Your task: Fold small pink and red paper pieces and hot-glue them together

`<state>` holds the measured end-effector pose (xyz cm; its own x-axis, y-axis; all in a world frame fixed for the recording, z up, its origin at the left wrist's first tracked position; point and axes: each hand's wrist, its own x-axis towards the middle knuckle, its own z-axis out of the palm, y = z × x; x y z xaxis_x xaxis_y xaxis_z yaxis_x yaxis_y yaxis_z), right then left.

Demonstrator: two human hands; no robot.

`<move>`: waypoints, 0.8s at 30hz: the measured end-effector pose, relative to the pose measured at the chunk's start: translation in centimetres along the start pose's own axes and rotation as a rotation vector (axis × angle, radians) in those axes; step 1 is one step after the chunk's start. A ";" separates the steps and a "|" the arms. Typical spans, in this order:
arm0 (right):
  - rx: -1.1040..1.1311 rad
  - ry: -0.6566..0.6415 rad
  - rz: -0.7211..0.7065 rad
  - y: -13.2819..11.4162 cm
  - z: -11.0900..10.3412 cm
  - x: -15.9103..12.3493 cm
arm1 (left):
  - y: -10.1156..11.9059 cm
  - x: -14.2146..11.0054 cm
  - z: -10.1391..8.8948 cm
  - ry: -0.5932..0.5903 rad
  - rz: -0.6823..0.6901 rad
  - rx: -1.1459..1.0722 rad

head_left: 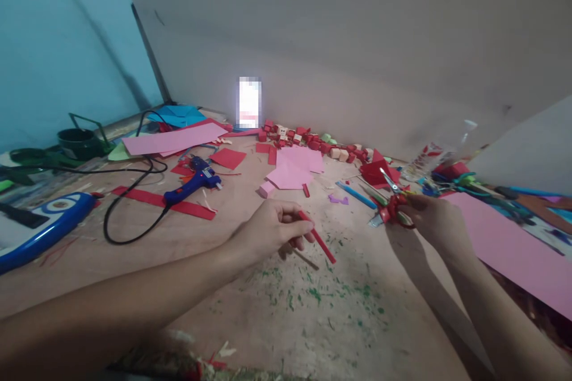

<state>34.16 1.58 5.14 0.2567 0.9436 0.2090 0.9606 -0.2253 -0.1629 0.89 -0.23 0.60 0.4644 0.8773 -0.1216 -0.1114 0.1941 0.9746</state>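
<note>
Between thumb and fingers, my left hand [277, 227] pinches a narrow red paper strip [322, 244] that slants down to the right above the table. My right hand [435, 223] is over the right side of the table, its fingers on the red handles of a pair of scissors [393, 205], blades pointing up and away. Close by the scissors lie a light-blue pen-like stick [357, 194] and a small purple paper scrap [338, 199]. Beyond my left hand are pink paper sheets [292, 166], a pink paper cube [267, 190] and a small red piece [306, 190].
A blue glue gun [190, 184] with a looping black cable rests on the left, near a long red strip [196, 207]. Along the wall runs a row of small red and pale paper cubes [313, 141] beside a lit phone [249, 102]. Pink sheet [513, 244] lies right.
</note>
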 end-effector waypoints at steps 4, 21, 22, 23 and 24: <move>0.034 0.081 -0.006 -0.9 -0.1 -0.5 | -0.3 -0.5 0.6 -0.054 -0.059 0.019; 0.746 -0.509 -0.429 -9.4 1.6 -9.6 | -1.7 -1.4 1.8 0.007 0.001 0.091; 0.745 -0.508 -0.420 -9.5 1.6 -9.6 | -1.6 -1.5 1.8 0.011 0.031 0.135; 0.762 -0.525 -0.418 -9.6 1.7 -9.8 | -1.6 -1.6 1.8 0.016 0.059 0.172; 0.794 -0.542 -0.415 -9.7 1.8 -10.0 | -1.5 -1.6 1.9 0.018 0.081 0.194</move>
<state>22.09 -5.26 2.93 -0.3475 0.9370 -0.0348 0.5660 0.1800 -0.8045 1.98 -2.77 -0.32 0.4446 0.8947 -0.0435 0.0243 0.0365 0.9990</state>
